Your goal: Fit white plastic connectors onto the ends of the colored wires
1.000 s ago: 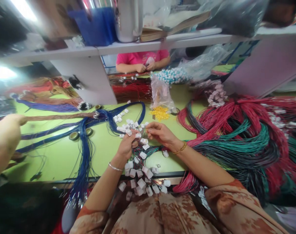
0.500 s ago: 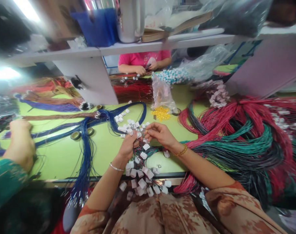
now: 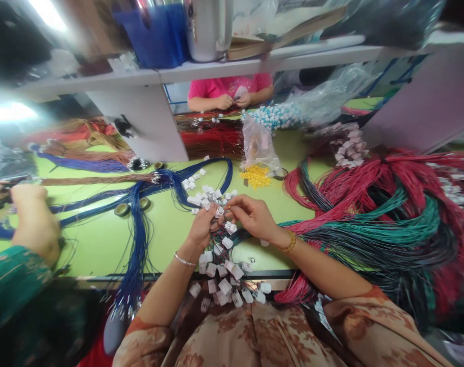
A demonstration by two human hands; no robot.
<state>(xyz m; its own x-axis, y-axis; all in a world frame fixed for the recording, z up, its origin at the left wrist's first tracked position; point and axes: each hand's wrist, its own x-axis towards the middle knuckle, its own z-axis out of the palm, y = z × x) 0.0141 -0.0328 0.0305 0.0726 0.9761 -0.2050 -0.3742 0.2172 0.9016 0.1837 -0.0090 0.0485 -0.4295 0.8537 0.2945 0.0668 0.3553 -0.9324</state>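
Observation:
My left hand (image 3: 202, 224) is closed, thumb and fingers pinching a white plastic connector (image 3: 219, 211) with thin wires trailing below it. Close on its right, my right hand (image 3: 251, 216) has thumb and forefinger pressed together at that connector; whatever small piece they hold is too small to make out. Several more white connectors (image 3: 224, 285) on dark wires hang over the table's front edge beneath my hands. Just beyond my fingers lies a heap of white connectors (image 3: 207, 194). Farther back are small yellow pieces (image 3: 256, 176) in front of a clear plastic bag (image 3: 259, 142).
Bundles of red, green and black wires (image 3: 369, 219) cover the right side. Blue wires (image 3: 136, 229) and tape rolls (image 3: 122, 209) lie left. A co-worker's hands (image 3: 35, 214) work at far left; another person (image 3: 232, 94) sits opposite. A shelf (image 3: 285, 61) spans above the table.
My right hand stays at the connector in my left hand, its fingers slightly shifted. The view has moved a little left, and more of the left co-worker's hands shows.

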